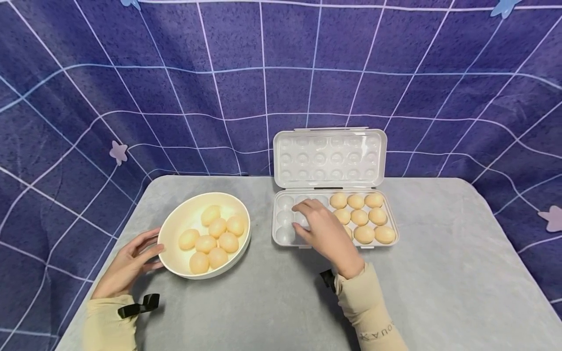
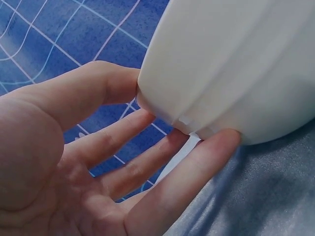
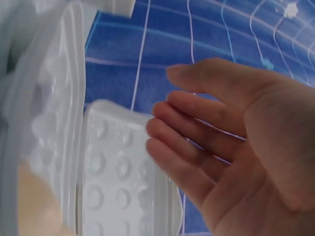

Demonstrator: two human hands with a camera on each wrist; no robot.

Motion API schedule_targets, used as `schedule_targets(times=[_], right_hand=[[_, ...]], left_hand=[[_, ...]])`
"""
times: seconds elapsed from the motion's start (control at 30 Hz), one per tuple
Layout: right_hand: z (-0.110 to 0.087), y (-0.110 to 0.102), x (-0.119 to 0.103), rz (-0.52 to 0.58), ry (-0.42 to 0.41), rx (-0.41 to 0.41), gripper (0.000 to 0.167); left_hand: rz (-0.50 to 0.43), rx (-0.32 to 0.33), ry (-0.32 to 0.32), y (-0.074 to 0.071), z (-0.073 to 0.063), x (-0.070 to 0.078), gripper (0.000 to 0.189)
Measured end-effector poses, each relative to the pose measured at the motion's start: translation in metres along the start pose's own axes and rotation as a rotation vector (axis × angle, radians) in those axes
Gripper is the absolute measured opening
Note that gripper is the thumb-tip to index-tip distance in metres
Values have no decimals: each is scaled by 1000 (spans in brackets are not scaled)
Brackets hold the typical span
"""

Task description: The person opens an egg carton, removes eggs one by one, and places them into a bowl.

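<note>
A cream bowl (image 1: 169, 261) with several pale eggs (image 1: 205, 243) stands on the left of the table. My left hand (image 1: 129, 265) touches the bowl's outer side; the left wrist view shows its fingertips against the wall (image 2: 221, 64). A clear plastic egg box (image 1: 277, 229) lies to the right, its lid (image 1: 329, 158) raised behind it. Several eggs (image 1: 360, 218) sit in its right-hand columns, and bare cups show at the left. Over those cups hovers my right hand (image 1: 325, 231), thumb and fingers apart, with nothing between them. The hand partly hides the middle cups and an egg.
Both items rest on a grey table (image 1: 281, 297). A blue grid-patterned cloth (image 1: 237, 92) hangs behind and at the sides. Black straps (image 1: 139, 305) are on both wrists. Between bowl and box lies a narrow strip of tabletop.
</note>
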State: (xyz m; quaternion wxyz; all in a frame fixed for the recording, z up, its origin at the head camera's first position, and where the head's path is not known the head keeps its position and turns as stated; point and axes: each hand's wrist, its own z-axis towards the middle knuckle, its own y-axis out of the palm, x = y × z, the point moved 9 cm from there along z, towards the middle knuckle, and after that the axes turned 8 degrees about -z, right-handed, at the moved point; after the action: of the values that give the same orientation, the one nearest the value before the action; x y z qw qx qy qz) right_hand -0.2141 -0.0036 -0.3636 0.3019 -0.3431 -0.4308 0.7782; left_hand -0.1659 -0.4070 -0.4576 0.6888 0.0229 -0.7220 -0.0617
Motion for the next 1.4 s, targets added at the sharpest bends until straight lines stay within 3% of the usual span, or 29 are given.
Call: schedule_targets(times=[0.47, 0.6, 0.63, 0.73, 0.9, 1.4], right_hand=[[-14, 8, 46, 84, 173, -158, 23], [-16, 13, 53, 95, 193, -194, 4], [-16, 14, 55, 99, 199, -204, 12], [-16, 17, 58, 111, 201, -226, 27], [-18, 21, 62, 104, 197, -255, 8], [-18, 25, 57, 68, 94, -235, 17]], left_hand=[[-21, -20, 9, 1, 1, 1, 43], [-24, -20, 10, 0, 2, 0, 43], [-24, -19, 11, 0, 2, 0, 43], [-25, -19, 13, 0, 2, 0, 43], [-28, -26, 16, 0, 1, 0, 44], [-21, -19, 14, -1, 1, 0, 45]])
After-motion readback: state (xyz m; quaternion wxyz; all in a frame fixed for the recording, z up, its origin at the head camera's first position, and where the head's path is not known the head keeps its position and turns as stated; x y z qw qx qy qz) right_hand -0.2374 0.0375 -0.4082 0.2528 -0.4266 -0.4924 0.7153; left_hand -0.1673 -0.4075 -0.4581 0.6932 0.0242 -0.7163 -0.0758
